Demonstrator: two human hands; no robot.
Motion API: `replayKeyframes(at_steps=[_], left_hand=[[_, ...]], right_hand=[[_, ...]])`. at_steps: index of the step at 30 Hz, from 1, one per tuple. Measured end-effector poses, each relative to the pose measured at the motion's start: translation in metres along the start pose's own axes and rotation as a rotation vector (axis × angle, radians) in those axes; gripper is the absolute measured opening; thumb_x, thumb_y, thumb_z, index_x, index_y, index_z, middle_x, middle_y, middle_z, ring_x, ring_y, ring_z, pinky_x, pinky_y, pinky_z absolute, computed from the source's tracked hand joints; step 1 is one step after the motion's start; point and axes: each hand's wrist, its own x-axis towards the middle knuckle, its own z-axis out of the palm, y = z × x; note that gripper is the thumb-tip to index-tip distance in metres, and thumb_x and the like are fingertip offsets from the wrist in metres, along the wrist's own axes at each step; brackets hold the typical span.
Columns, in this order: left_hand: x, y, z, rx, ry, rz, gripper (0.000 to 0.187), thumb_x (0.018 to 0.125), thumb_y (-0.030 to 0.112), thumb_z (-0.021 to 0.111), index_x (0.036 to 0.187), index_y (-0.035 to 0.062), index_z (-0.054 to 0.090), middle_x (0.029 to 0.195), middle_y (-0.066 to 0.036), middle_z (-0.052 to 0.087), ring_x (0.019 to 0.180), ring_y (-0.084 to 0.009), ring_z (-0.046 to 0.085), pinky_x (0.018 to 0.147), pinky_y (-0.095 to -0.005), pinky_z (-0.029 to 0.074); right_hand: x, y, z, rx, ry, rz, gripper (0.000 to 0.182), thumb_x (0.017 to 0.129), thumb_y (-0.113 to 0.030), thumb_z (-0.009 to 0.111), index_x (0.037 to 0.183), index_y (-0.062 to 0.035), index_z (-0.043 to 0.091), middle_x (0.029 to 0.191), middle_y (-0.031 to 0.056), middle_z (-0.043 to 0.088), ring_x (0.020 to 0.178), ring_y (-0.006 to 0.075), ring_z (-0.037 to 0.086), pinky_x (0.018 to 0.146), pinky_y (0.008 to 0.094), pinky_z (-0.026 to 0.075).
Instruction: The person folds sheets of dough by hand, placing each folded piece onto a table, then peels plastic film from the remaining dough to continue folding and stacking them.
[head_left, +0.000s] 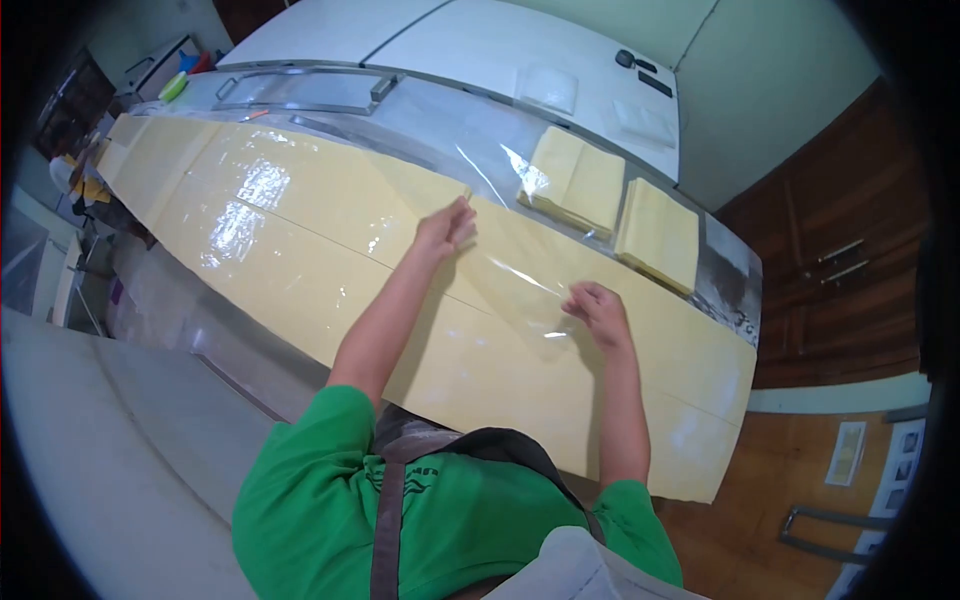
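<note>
A clear plastic film (pixel 515 272) stretches between my two hands above the long rows of pale yellow sheets (pixel 520 370) on the table. My left hand (pixel 445 230) is closed, its fingers pinching the film near the far edge of the sheets. To the right and a little nearer to me, my right hand (pixel 600 312) is also closed on the film, fingertips bent inward. Glossy reflections on the sheets at the left show film lying over them there.
Two folded stacks of yellow sheets, a left stack (pixel 575 180) and a right stack (pixel 660 232), lie beyond the rows. Behind them stands a white surface (pixel 480 45) with clear packets. A metal frame (pixel 300 88) lies at the back left. Another person (pixel 85 180) is at the far left end.
</note>
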Motion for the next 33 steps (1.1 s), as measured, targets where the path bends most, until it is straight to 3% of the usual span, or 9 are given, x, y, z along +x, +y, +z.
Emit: replayKeyframes(at_steps=[4, 8, 13, 16, 18, 20, 24, 26, 33], left_hand=[[0.029, 0.008, -0.012, -0.016, 0.139, 0.141, 0.008, 0.093, 0.009, 0.064, 0.09, 0.0015, 0.061, 0.078, -0.007, 0.063, 0.065, -0.015, 0.063, 0.059, -0.0272, 0.056], [0.024, 0.001, -0.061, 0.283, -0.113, 0.181, 0.015, 0.094, 0.011, 0.059, 0.081, 0.0039, 0.056, 0.071, -0.005, 0.057, 0.055, -0.0131, 0.055, 0.06, -0.0284, 0.058], [-0.079, -0.027, -0.028, 0.492, -0.019, 0.078, 0.033, 0.091, 0.01, 0.063, 0.119, -0.0035, 0.055, 0.078, -0.007, 0.063, 0.065, -0.0159, 0.064, 0.061, -0.0301, 0.059], [-0.109, -0.042, -0.033, 0.518, -0.064, -0.121, 0.051, 0.088, 0.005, 0.065, 0.133, -0.0079, 0.045, 0.09, -0.016, 0.066, 0.072, -0.022, 0.068, 0.066, -0.0321, 0.061], [-0.117, -0.046, -0.037, 0.569, -0.012, -0.124, 0.05, 0.089, 0.004, 0.066, 0.132, -0.01, 0.045, 0.092, -0.018, 0.067, 0.076, -0.0233, 0.07, 0.069, -0.0334, 0.062], [-0.113, -0.048, -0.041, 0.603, 0.015, -0.067, 0.05, 0.089, 0.005, 0.068, 0.131, -0.0118, 0.044, 0.092, -0.018, 0.067, 0.077, -0.0245, 0.07, 0.071, -0.0354, 0.063], [-0.108, -0.042, -0.05, 0.583, 0.052, 0.04, 0.045, 0.089, 0.004, 0.069, 0.125, -0.0123, 0.047, 0.085, -0.016, 0.067, 0.068, -0.0213, 0.068, 0.068, -0.0324, 0.061], [-0.101, -0.039, -0.055, 0.598, 0.055, 0.081, 0.043, 0.089, 0.003, 0.07, 0.123, -0.0123, 0.048, 0.084, -0.016, 0.067, 0.068, -0.0204, 0.067, 0.067, -0.0314, 0.06], [-0.101, -0.033, -0.058, 0.641, 0.084, 0.112, 0.041, 0.086, 0.003, 0.073, 0.117, -0.0119, 0.049, 0.081, -0.013, 0.067, 0.066, -0.0162, 0.066, 0.065, -0.0284, 0.059]], right_hand=[[-0.074, 0.023, -0.132, 0.016, 0.278, 0.164, 0.024, 0.096, -0.022, 0.066, 0.108, -0.0018, 0.064, 0.083, 0.0061, 0.064, 0.073, 0.0152, 0.065, 0.07, 0.0282, 0.059], [-0.128, 0.067, -0.276, 0.014, 0.578, 0.207, 0.019, 0.095, -0.024, 0.067, 0.093, -0.0054, 0.063, 0.073, 0.0022, 0.061, 0.059, 0.0121, 0.059, 0.052, 0.0268, 0.05], [-0.153, 0.05, -0.328, -0.278, 1.041, 0.171, 0.017, 0.092, -0.02, 0.068, 0.082, -0.0078, 0.061, 0.062, -0.0025, 0.05, 0.05, 0.0094, 0.048, 0.044, 0.0275, 0.041], [-0.144, 0.042, -0.376, -0.928, 1.067, 0.238, 0.054, 0.084, -0.049, 0.07, 0.089, 0.0044, 0.073, 0.083, 0.0188, 0.073, 0.078, 0.0288, 0.07, 0.077, 0.0401, 0.053], [-0.128, 0.032, -0.368, -0.956, 1.023, 0.341, 0.051, 0.086, -0.046, 0.07, 0.102, 0.0018, 0.071, 0.098, 0.0216, 0.072, 0.096, 0.0312, 0.068, 0.087, 0.0421, 0.051], [-0.116, 0.004, -0.293, -1.439, 1.457, 0.284, 0.059, 0.088, -0.043, 0.07, 0.13, -0.0023, 0.058, 0.13, 0.023, 0.06, 0.121, 0.0359, 0.056, 0.1, 0.049, 0.045], [-0.08, 0.072, -0.223, -1.455, 0.86, -0.047, 0.072, 0.095, -0.045, 0.06, 0.153, -0.0137, 0.03, 0.157, 0.0193, 0.031, 0.14, 0.0484, 0.031, 0.111, 0.0619, 0.028], [-0.082, 0.047, -0.118, -1.501, 0.622, 0.444, 0.068, 0.098, -0.06, 0.045, 0.156, -0.0321, 0.025, 0.162, 0.0194, 0.018, 0.147, 0.049, 0.016, 0.115, 0.0672, 0.015], [-0.101, 0.069, -0.173, -1.384, 0.807, 0.512, 0.065, 0.099, -0.065, 0.031, 0.157, -0.0392, 0.017, 0.166, 0.0144, 0.005, 0.149, 0.0499, 0.003, 0.115, 0.069, 0.004]])
